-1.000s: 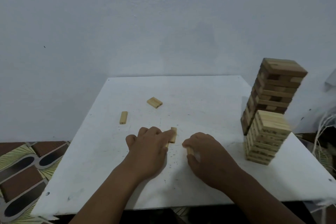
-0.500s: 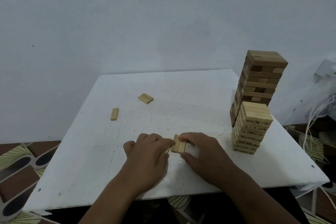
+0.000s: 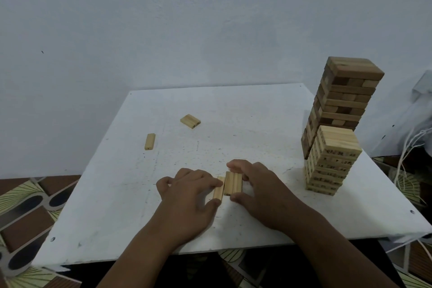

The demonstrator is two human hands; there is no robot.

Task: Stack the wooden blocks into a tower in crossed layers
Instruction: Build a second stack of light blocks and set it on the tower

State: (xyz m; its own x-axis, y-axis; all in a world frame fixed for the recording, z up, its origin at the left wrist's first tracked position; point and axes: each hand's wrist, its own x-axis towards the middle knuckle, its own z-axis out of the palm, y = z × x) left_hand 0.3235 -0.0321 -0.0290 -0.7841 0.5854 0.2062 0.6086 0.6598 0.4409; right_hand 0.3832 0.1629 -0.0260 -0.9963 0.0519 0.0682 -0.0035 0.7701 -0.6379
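Observation:
Three light wooden blocks lie side by side near the front middle of the white table (image 3: 245,124). My left hand (image 3: 189,196) pinches the leftmost block (image 3: 219,188) between forefinger and thumb. My right hand (image 3: 261,187) curls its forefinger and thumb round the other two blocks (image 3: 233,183), which touch each other. A small gap shows between the left block and the pair. Further back on the left lie a single block (image 3: 149,141) and a flat pair of blocks (image 3: 190,121).
At the right edge of the table stands a short light-wood tower (image 3: 332,159) with numbered blocks. Right behind it rises a taller, darker tower (image 3: 343,100). White cords (image 3: 411,147) hang off to the right. A pale wall stands behind the table; patterned floor lies below.
My right hand has set its blocks down flat beside the left hand's block, and the hands have drawn together so three blocks lie in a row. The camera has shifted slightly.

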